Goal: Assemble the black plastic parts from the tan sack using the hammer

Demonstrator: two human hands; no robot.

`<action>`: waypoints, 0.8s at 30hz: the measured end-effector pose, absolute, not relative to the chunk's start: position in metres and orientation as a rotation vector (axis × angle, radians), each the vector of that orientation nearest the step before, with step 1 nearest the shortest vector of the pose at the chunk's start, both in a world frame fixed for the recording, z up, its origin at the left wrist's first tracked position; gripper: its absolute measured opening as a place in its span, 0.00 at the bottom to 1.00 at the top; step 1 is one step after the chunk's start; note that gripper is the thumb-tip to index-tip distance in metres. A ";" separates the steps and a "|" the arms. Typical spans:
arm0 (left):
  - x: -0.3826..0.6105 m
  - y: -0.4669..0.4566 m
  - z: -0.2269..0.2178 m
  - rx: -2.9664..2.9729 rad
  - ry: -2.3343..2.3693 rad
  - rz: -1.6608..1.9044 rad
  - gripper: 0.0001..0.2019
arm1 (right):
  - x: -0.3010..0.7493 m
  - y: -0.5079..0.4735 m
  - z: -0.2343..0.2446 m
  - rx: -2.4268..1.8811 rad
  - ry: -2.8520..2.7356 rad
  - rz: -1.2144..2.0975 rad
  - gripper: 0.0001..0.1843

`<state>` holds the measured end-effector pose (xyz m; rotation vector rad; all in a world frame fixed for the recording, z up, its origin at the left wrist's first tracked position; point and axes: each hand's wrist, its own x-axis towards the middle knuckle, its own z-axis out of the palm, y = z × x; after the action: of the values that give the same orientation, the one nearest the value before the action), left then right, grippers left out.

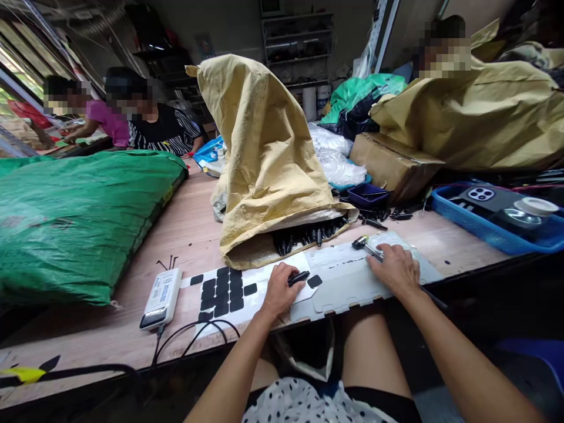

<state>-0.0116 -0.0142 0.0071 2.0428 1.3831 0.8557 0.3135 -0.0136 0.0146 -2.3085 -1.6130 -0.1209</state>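
My left hand (280, 289) is closed on a small black cylindrical part (298, 277), holding it over a white sheet (268, 276) at the table's near edge. Several black square pads (222, 292) are stuck on that sheet, and one more pad (314, 281) lies just right of the part. My right hand (394, 271) grips a small hammer (367, 247) with a metal handle, its head resting on a grey cardboard piece (348, 279). A tan paper sack (268, 158) lies open behind my hands, with several black parts (308, 235) spilling from its mouth.
A white power bank (162, 296) with a black cable lies left of the sheet. A big green sack (79, 217) fills the left side. A blue tray (497, 226) holds a phone and a jar at right. A cardboard box (392, 164), plastic bags and three other people sit behind.
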 end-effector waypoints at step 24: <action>-0.012 -0.011 0.005 1.969 1.384 0.838 0.05 | 0.172 -0.081 0.024 -1.459 -1.988 0.348 0.22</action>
<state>-0.0118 -0.0109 0.0051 1.9693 1.3840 0.8380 0.1717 -0.0813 0.0245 -1.4587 -1.9881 0.3479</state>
